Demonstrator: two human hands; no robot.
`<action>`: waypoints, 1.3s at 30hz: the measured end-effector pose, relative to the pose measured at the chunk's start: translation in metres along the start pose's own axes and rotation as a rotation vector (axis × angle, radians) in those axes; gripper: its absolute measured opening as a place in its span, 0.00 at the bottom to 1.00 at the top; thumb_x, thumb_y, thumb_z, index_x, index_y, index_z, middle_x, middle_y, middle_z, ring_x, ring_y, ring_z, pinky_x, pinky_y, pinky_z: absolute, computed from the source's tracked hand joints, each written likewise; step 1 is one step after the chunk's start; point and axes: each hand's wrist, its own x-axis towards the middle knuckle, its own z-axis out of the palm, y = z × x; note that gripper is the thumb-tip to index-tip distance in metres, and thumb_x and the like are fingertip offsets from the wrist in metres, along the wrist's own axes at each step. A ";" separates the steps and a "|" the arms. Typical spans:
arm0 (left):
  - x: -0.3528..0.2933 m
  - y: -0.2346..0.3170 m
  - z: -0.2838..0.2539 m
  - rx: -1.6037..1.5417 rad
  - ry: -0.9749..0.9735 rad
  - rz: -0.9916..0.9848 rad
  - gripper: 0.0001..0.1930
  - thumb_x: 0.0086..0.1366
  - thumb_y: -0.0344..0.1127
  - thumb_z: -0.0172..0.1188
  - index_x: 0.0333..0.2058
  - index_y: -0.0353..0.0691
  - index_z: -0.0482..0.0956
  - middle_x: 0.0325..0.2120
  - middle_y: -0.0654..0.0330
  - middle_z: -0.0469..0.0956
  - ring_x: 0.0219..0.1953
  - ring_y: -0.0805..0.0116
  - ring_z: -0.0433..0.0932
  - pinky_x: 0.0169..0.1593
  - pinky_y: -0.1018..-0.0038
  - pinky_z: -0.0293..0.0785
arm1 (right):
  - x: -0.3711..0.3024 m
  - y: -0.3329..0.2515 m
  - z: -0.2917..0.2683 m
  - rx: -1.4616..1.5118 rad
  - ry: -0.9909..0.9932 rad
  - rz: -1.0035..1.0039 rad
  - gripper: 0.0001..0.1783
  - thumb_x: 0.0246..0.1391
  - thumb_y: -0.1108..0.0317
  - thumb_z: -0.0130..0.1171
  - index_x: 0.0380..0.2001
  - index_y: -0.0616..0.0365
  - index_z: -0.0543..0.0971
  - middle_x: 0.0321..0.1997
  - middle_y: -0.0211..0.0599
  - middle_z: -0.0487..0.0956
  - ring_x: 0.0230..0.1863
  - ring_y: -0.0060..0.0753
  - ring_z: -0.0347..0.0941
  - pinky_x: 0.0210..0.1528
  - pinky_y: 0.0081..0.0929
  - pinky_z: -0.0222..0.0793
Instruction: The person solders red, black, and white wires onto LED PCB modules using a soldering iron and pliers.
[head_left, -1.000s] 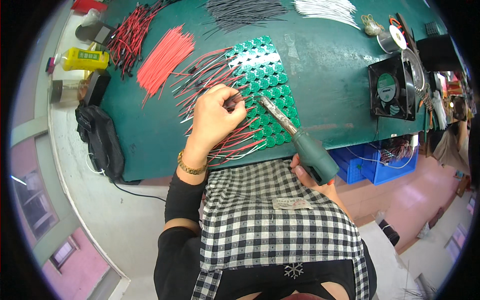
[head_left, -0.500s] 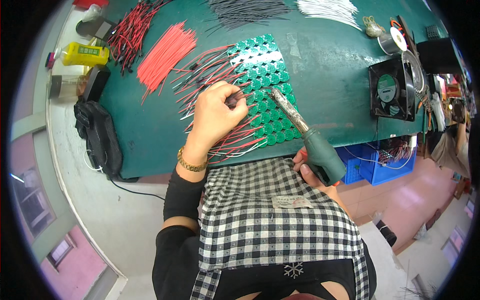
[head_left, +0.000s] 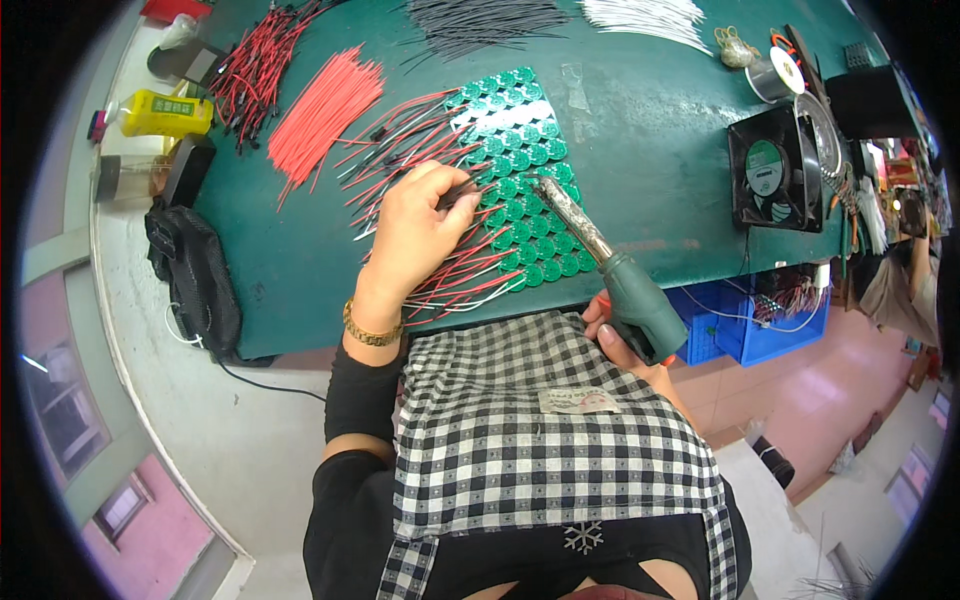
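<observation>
A panel of round green circuit boards (head_left: 535, 240) lies on the green table, with red, black and white wires (head_left: 470, 268) running out from its left side. At the panel's left edge, my left hand (head_left: 422, 225) is pinched, thumb against forefinger, on a thin dark wire (head_left: 458, 192). My right hand (head_left: 612, 335) grips a soldering iron (head_left: 640, 305) with a dark green body, whose handle hides part of the fingers. The iron's worn metal tip is over the panel's upper middle, to the right of my left hand; contact with a board cannot be made out.
Bundles of red (head_left: 325, 118), black (head_left: 485, 25) and white wires (head_left: 650, 22) lie beyond the panel. A black fan (head_left: 772, 175) and a solder spool (head_left: 775, 75) stand at right. At left are a yellow bottle (head_left: 165, 113) and a black bag (head_left: 195, 275). Blue crates (head_left: 765, 330) sit below the table edge.
The whole view has shifted slightly. My left hand has drawn a little left, away from the panel. The soldering iron keeps nearly the same place over the boards.
</observation>
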 end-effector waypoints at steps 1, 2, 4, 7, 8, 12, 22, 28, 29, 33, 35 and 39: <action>0.000 -0.004 -0.001 -0.044 0.017 0.053 0.06 0.54 0.27 0.63 0.32 0.33 0.79 0.25 0.57 0.75 0.26 0.66 0.74 0.30 0.74 0.71 | -0.001 0.001 -0.001 0.005 -0.003 -0.002 0.11 0.52 0.74 0.58 0.40 0.61 0.75 0.33 0.31 0.75 0.30 0.20 0.73 0.35 0.20 0.70; 0.000 -0.006 -0.003 -0.088 0.033 0.106 0.06 0.56 0.28 0.63 0.33 0.34 0.79 0.26 0.58 0.75 0.27 0.66 0.74 0.31 0.74 0.70 | -0.004 0.003 -0.004 -0.021 -0.003 0.008 0.10 0.52 0.74 0.59 0.39 0.61 0.75 0.32 0.31 0.76 0.29 0.20 0.73 0.33 0.20 0.70; -0.002 -0.009 -0.002 -0.186 0.017 0.105 0.05 0.58 0.27 0.62 0.32 0.33 0.78 0.29 0.62 0.74 0.29 0.74 0.71 0.34 0.78 0.68 | -0.007 0.004 -0.005 -0.039 -0.011 0.014 0.09 0.51 0.74 0.59 0.38 0.61 0.76 0.31 0.31 0.76 0.27 0.20 0.72 0.32 0.20 0.69; -0.009 0.001 0.000 -0.228 -0.048 0.007 0.06 0.53 0.26 0.66 0.29 0.34 0.78 0.31 0.65 0.73 0.25 0.80 0.68 0.29 0.83 0.65 | -0.012 0.006 -0.012 -0.056 -0.001 0.012 0.08 0.48 0.76 0.62 0.35 0.62 0.79 0.31 0.32 0.79 0.27 0.22 0.74 0.32 0.20 0.70; -0.010 0.002 0.001 -0.185 -0.046 0.025 0.06 0.51 0.25 0.66 0.27 0.34 0.77 0.31 0.65 0.73 0.23 0.82 0.67 0.26 0.84 0.64 | -0.013 0.011 -0.016 -0.055 -0.004 0.013 0.08 0.48 0.76 0.62 0.35 0.62 0.79 0.31 0.32 0.79 0.27 0.22 0.74 0.32 0.20 0.70; -0.007 0.008 0.002 -0.089 -0.033 0.010 0.06 0.49 0.26 0.66 0.25 0.34 0.76 0.30 0.64 0.74 0.22 0.78 0.70 0.26 0.81 0.68 | -0.016 0.008 -0.016 -0.196 -0.016 0.164 0.13 0.45 0.76 0.64 0.37 0.62 0.79 0.32 0.35 0.80 0.30 0.27 0.78 0.36 0.22 0.73; -0.006 0.006 0.004 -0.018 -0.016 0.060 0.07 0.47 0.27 0.65 0.24 0.35 0.76 0.29 0.62 0.75 0.25 0.71 0.77 0.28 0.76 0.74 | -0.009 0.029 -0.023 -0.398 -0.145 -0.142 0.17 0.46 0.70 0.67 0.41 0.60 0.78 0.33 0.34 0.81 0.32 0.32 0.79 0.38 0.25 0.74; -0.006 0.007 0.004 0.003 -0.023 0.059 0.07 0.47 0.27 0.65 0.24 0.36 0.75 0.29 0.62 0.75 0.25 0.71 0.77 0.28 0.76 0.74 | -0.010 0.041 -0.032 -0.453 -0.192 -0.135 0.19 0.46 0.69 0.68 0.43 0.59 0.78 0.37 0.35 0.81 0.34 0.30 0.79 0.39 0.24 0.74; -0.006 0.007 0.004 0.001 -0.023 0.057 0.07 0.47 0.27 0.65 0.24 0.36 0.75 0.29 0.62 0.75 0.25 0.71 0.77 0.28 0.76 0.74 | -0.012 0.043 -0.033 -0.454 -0.192 -0.133 0.19 0.46 0.69 0.68 0.43 0.59 0.78 0.37 0.35 0.81 0.34 0.30 0.79 0.39 0.24 0.74; -0.005 0.003 0.006 -0.014 -0.010 0.074 0.07 0.47 0.26 0.65 0.24 0.36 0.75 0.29 0.64 0.73 0.21 0.76 0.71 0.25 0.79 0.68 | -0.020 0.046 -0.033 -0.390 -0.186 0.013 0.23 0.44 0.72 0.68 0.46 0.60 0.77 0.39 0.34 0.81 0.36 0.28 0.79 0.40 0.22 0.74; -0.005 0.001 0.008 -0.016 0.005 0.106 0.07 0.47 0.25 0.65 0.24 0.36 0.75 0.29 0.67 0.72 0.18 0.82 0.64 0.23 0.83 0.62 | -0.021 0.038 -0.027 -0.242 -0.107 0.194 0.23 0.43 0.73 0.68 0.46 0.59 0.77 0.39 0.33 0.81 0.37 0.27 0.79 0.41 0.21 0.74; -0.006 0.001 0.007 -0.017 0.005 0.104 0.06 0.47 0.25 0.64 0.24 0.36 0.75 0.29 0.66 0.72 0.18 0.81 0.64 0.23 0.83 0.63 | -0.016 0.030 -0.020 -0.239 -0.072 0.275 0.22 0.44 0.74 0.68 0.46 0.59 0.77 0.39 0.32 0.82 0.38 0.27 0.79 0.40 0.20 0.74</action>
